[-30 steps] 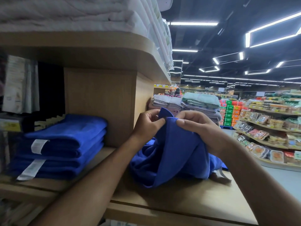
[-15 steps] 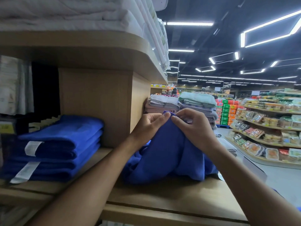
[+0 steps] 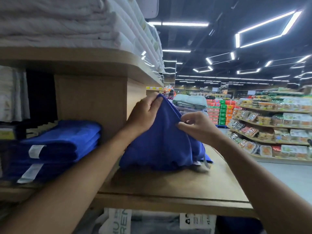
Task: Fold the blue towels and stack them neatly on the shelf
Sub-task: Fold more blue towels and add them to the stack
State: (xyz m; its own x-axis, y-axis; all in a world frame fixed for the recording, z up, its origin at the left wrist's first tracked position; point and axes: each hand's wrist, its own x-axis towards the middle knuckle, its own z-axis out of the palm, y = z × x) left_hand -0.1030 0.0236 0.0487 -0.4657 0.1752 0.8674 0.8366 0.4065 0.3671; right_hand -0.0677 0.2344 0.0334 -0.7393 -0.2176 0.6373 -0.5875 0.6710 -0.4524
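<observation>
Head view: we hold a loose blue terry towel [image 3: 162, 146] above the light wooden shelf board [image 3: 177, 188], near its middle. Our left hand [image 3: 145, 114] pinches the towel's top corner between thumb and curled fingers, raising it to the highest point over the board. Our right hand [image 3: 199, 127] pinches the towel's right edge lower down, thumb and forefinger pressed together on the cloth, the other fingers curled. The two hands are apart, with a taut sloping edge of cloth between them. The towel hangs from both grips in a tent shape; its bunched lower hem rests on the board.

A stack of folded blue towels [image 3: 59, 146] lies at the left end of the board, each towel showing a white label tag [image 3: 35, 151] on its front fold. A light wooden upright block [image 3: 91, 102] stands on the board between this stack and the loose towel; our left hand is just in front of its right face.

Above the board, an upper wooden shelf [image 3: 101, 59] carries folded white linens [image 3: 59, 22]. Beyond the far end of the board, a pile of folded grey-green towels [image 3: 189, 100] is visible, and further right, store racks of packed food trays [image 3: 270, 125].
</observation>
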